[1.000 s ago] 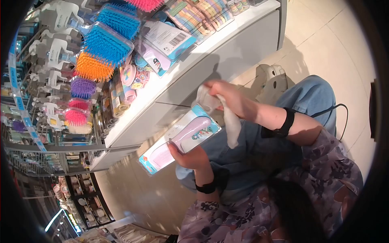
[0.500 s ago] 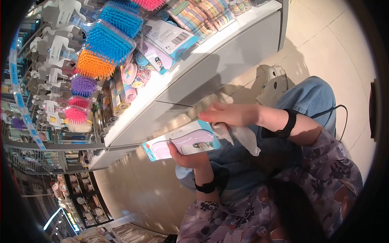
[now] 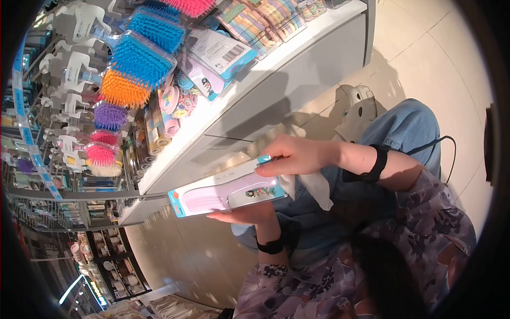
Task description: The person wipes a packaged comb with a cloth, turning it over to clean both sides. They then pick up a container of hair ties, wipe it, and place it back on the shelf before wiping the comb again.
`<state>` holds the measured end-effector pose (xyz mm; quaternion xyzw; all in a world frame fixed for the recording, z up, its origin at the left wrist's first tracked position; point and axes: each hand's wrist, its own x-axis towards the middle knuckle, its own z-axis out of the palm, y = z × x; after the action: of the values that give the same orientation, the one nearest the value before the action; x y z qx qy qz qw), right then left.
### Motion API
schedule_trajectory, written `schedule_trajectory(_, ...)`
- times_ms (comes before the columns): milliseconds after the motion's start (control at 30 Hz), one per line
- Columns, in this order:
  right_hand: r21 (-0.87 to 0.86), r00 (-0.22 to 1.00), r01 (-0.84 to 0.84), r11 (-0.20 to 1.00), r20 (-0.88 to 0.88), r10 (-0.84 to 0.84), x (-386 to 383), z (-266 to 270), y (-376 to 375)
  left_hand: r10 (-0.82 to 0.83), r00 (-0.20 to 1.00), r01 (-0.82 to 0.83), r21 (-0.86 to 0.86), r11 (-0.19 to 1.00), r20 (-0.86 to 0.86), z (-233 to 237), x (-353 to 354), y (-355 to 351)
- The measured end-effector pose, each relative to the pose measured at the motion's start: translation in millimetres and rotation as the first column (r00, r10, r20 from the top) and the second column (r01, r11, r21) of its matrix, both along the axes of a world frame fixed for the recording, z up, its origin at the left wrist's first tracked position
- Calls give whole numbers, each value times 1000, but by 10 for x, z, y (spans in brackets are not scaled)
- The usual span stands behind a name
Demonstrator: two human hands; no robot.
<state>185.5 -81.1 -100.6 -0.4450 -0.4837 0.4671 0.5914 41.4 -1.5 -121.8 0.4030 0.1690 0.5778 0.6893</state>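
A lilac comb [image 3: 210,199] lies in a clear-fronted package with a blue and white card and a small cartoon print near one end. My right hand [image 3: 297,155] is closed on the upper right end of this package, thumb across the front; its other fingers are hidden behind. Crumpled white tissue or cloth [image 3: 317,192] hangs below that hand. Along the package's lower edge is my left hand [image 3: 252,213], touching it from beneath, with the visible finger stretched out and the rest hidden. Both wrists wear black bands.
A white shelf [image 3: 212,114] holds another packaged lilac comb [image 3: 204,80], hair ties [image 3: 249,26] and hair accessories. Blue hairbrushes [image 3: 141,58], an orange brush [image 3: 125,87] and others hang on hooks at left. A white shoe-like object [image 3: 356,109] is on the tiled floor.
The package has shifted left and slightly down. My left thumb has come off its front, and that hand is now under its lower edge. My right hand's thumb now presses its front.
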Motion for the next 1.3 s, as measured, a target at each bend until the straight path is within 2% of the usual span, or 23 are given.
schedule_trajectory(33, -7, 1000, -2, 1000, -7, 2, -6, -3, 4, 2, 1000, -2, 0, 1000, 1, -14, -20, 8)
schedule_trajectory(100, -28, 1000, -17, 999, -22, 17, 24, 0, -8, -155, 979, 163, -52, 985, 133, -80, -58, 44)
schedule_trajectory(133, -49, 999, -31, 998, -38, 29, 33, 1, -11, -152, 979, 160, -53, 986, 134, -109, -60, 67)
schedule_trajectory(167, -51, 999, -34, 998, -37, 32, 23, -1, -11, -193, 980, 196, -80, 977, 43, -141, -55, 97)
schedule_trajectory(200, 32, 996, -8, 999, -83, 11, 6, -4, -12, -235, 971, 229, -110, 967, -46, -184, -57, 128)
schedule_trajectory(233, 114, 991, 21, 993, -130, -6, -4, -7, -12, -233, 971, 227, -111, 967, -46, -269, -82, 175)
schedule_trajectory(300, 96, 993, 7, 995, -118, 4, 3, -21, -9, -269, 897, 302, 42, 952, -350, -362, -106, 231)
schedule_trajectory(333, 78, 994, -5, 997, -106, 14, 7, -25, -8, -217, 917, 242, 33, 970, -335, -310, -61, 164)
schedule_trajectory(467, 139, 986, 10, 990, -169, 14, -9, -10, -12, -241, 905, 268, 31, 963, -350, -348, -80, 188)
schedule_trajectory(533, 93, 987, -23, 995, -158, 38, -1, -21, -8, -132, 827, 286, 208, 935, -546, -339, -91, 201)
schedule_trajectory(567, 94, 987, -22, 995, -159, 37, -1, -28, -5, -132, 827, 287, 209, 935, -547, -324, -83, 188)
schedule_trajectory(633, 109, 988, -20, 994, -147, 36, -2, -41, 0, -274, 882, 325, 74, 943, -384, -253, -42, 140)
schedule_trajectory(767, 124, 979, 19, 992, -202, 6, -26, -47, -6, -253, 852, 337, 110, 935, -458, -265, -52, 162)
schedule_trajectory(833, 158, 963, 76, 984, -268, -32, -42, -63, 4, -357, 877, 363, -43, 931, -323, -260, -56, 154)
schedule_trajectory(867, 158, 963, 76, 984, -268, -31, -40, -50, 5, -356, 877, 363, -43, 931, -323, -276, -66, 162)
schedule_trajectory(933, 196, 992, 57, 979, -122, -33, -31, -13, 5, -393, 876, 409, -1, 912, -280, -314, -80, 178)
schedule_trajectory(967, 196, 992, 57, 979, -122, -34, -48, -36, 20, -393, 876, 410, -1, 912, -280, -321, -70, 171)
schedule_trajectory(1033, 223, 999, 13, 975, -45, -3, -93, -82, 55, -319, 904, 328, -17, 945, -286, -302, -26, 139)
schedule_trajectory(1067, 182, 999, -44, 982, 24, 40, -80, -86, 49, -319, 904, 328, -17, 945, -286, -309, -41, 131)
schedule_trajectory(1167, 185, 991, -101, 978, 108, 82, -118, -137, 90, -347, 888, 356, -27, 934, -303, -355, -109, 137)
schedule_trajectory(1300, 180, 983, -85, 980, 175, 53, -139, -174, 109, -374, 894, 369, -67, 927, -245, -397, -124, 152)
